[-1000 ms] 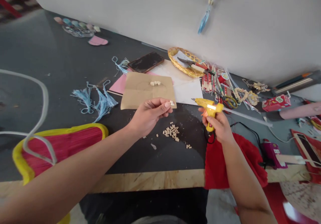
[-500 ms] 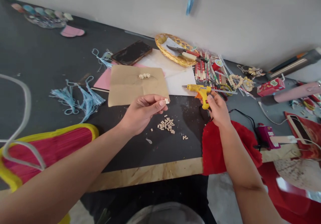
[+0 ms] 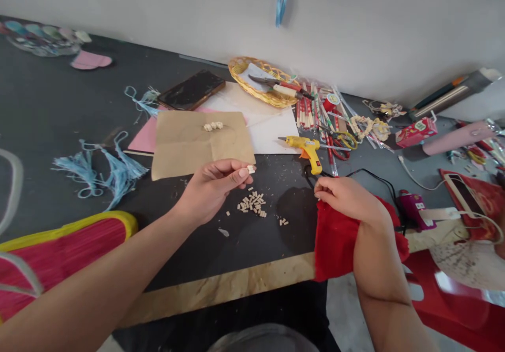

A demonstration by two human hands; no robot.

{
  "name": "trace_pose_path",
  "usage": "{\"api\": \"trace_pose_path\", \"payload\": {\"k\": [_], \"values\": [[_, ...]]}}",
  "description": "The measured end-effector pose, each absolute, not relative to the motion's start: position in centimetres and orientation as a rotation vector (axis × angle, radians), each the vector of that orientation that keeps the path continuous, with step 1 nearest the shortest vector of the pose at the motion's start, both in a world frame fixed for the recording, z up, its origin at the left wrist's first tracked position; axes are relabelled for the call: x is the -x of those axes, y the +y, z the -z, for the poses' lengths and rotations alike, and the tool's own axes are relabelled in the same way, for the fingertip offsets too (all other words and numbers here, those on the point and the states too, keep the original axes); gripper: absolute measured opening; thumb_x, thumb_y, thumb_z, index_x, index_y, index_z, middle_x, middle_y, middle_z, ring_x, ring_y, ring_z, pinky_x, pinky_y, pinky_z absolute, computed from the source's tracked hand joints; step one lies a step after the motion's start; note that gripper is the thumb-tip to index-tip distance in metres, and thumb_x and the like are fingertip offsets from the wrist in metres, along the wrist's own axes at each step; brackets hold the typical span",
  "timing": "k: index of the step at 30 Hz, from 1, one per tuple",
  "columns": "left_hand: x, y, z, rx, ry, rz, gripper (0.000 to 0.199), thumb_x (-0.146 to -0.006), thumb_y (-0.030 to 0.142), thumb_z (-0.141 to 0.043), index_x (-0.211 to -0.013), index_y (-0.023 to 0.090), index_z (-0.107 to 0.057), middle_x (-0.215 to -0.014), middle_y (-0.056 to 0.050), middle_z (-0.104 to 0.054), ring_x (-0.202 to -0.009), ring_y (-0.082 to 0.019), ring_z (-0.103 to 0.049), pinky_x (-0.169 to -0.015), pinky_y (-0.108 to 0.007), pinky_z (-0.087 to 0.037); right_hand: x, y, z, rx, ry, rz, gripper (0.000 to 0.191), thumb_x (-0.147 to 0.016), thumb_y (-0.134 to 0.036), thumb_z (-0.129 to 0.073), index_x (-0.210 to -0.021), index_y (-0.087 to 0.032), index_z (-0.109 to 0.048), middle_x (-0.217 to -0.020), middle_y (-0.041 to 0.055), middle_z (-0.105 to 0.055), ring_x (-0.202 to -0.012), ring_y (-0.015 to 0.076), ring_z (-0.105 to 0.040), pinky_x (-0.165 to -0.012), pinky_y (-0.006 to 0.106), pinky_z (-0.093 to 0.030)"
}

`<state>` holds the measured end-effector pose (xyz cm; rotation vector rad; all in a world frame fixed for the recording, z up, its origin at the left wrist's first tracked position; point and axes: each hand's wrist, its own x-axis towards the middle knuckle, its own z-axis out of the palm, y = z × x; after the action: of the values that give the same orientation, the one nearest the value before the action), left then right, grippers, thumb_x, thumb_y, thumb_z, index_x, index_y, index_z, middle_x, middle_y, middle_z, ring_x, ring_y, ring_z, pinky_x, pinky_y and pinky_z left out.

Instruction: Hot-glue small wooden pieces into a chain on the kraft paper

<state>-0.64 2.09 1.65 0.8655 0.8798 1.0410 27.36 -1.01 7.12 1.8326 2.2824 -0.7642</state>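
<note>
Between the thumb and fingers of my left hand [image 3: 213,189] is a small cluster of pale wooden pieces [image 3: 251,169]. Just below lies a pile of short wooden stick pieces [image 3: 252,203] on the dark tabletop, with a few more pieces [image 3: 283,221] off to the right. The yellow glue gun [image 3: 310,151] rests on the table, its nozzle pointing left. My right hand [image 3: 339,197] is closed above the red cloth [image 3: 339,241], fingertips bent together; what they hold, if anything, I cannot make out. On the brown paper [image 3: 185,152] sits a finished row of similar clusters [image 3: 213,126].
Behind are a wicker basket [image 3: 272,97] with pliers, a dark phone [image 3: 193,90] and wrapped chopsticks [image 3: 305,111]. Blue tassels [image 3: 122,170] lie left, above a pink-and-yellow item [image 3: 67,252]. A black cord [image 3: 374,176] and a purple box [image 3: 416,210] are at right.
My right hand has let go of the glue gun, which now lies on the table, and moved down to the red cloth. My left hand still pinches the wooden cluster. The view shifted slightly.
</note>
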Motion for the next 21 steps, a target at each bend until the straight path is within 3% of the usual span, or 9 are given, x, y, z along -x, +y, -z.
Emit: {"api": "trace_pose_path", "payload": {"k": [6,11,15,21], "values": [[0.7,2.1,-1.5,-0.865,0.896,-1.022,0.023,-0.061,0.035,-0.085,-0.073,0.019,-0.076,-0.064,-0.001,-0.067,-0.061,-0.009,-0.055,-0.056,-0.019,-0.043,-28.1,-0.9,-6.7,-1.867,2.191,0.575,0.016,-0.084,-0.013,-0.053,-0.085,-0.023,-0.066,-0.08,-0.0003,-0.072,-0.071,0.0155,-0.065,-0.062,0.025,-0.036],[0.7,2.1,-1.4,-0.89,0.879,-1.025,0.019,-0.064,0.033,-0.084,-0.074,0.018,-0.076,-0.065,-0.001,-0.067,-0.06,-0.009,-0.055,-0.057,-0.02,-0.044,-27.4,-1.1,-5.7,-1.854,2.234,0.491,0.005,-0.083,-0.022,-0.064,-0.08,-0.024,-0.067,-0.076,0.0007,-0.073,-0.071,0.0188,-0.067,-0.058,0.026,-0.037],[0.7,1.9,-1.2,-0.908,0.886,-1.008,0.018,-0.065,0.032,-0.083,-0.075,0.018,-0.076,-0.07,-0.002,-0.07,-0.062,-0.01,-0.058,-0.06,-0.021,-0.046,-26.5,-1.4,-4.8,-1.781,2.225,0.319,0.01,-0.084,-0.019,-0.061,-0.075,-0.021,-0.065,-0.077,0.0047,-0.073,-0.071,0.0213,-0.068,-0.055,0.027,-0.037],[0.3,0.9,-1.8,-0.962,0.861,-0.827,0.017,-0.069,0.029,-0.08,-0.078,0.016,-0.075,-0.069,-0.002,-0.069,-0.062,-0.01,-0.059,-0.06,-0.02,-0.047,-24.5,-1.5,-4.3,-1.715,2.802,0.547,0.008,-0.091,-0.02,-0.056,-0.085,-0.021,-0.062,-0.085,0.0021,-0.072,-0.078,0.0173,-0.067,-0.067,0.027,-0.047]]}}
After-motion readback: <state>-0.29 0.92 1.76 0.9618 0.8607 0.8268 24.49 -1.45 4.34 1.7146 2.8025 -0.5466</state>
